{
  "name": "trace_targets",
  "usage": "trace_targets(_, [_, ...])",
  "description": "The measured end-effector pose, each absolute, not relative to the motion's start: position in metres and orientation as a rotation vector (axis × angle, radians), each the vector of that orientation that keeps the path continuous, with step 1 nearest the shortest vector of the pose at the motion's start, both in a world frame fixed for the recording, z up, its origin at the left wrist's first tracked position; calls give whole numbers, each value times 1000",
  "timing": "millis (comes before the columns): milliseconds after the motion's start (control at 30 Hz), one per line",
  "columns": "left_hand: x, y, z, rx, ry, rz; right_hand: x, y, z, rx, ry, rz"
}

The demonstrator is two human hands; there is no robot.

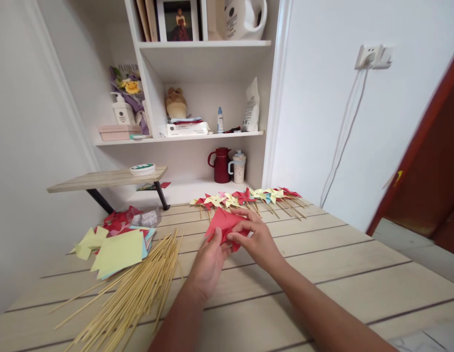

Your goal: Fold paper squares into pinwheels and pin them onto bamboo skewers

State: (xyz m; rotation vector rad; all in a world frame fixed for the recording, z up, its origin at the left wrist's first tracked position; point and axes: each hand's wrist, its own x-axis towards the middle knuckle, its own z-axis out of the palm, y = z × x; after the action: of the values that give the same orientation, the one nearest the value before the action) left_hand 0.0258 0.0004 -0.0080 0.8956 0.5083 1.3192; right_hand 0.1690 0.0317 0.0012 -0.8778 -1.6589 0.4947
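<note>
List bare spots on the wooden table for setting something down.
Free: planks right of the right hand, out to the table edge, below the finished paper pinwheels. Crowded: left side, with bamboo skewers and yellow paper squares. Both hands grip folded red paper.

Both your bare forearms reach forward and converge near the middle of the view. Your left hand [209, 261] is held palm-in, fingers curled up and pinching (thumb hidden from here). Your right hand [257, 240] sits just beside it, knuckles up, fingertips bent inward and pinched together.
</note>
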Motion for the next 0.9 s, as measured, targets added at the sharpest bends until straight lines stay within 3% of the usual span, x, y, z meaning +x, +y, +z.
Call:
trace_targets(467, [24, -1, -6, 1016, 686, 1358, 176, 27, 11, -776, -1570, 600])
trace_targets(667, [23, 0, -6, 1080, 783, 1370, 192, 33, 16, -851, -1292, 1094])
trace_targets(900, [24, -2, -7, 1216, 870, 1257, 198, 31, 23, -795, -1484, 1339])
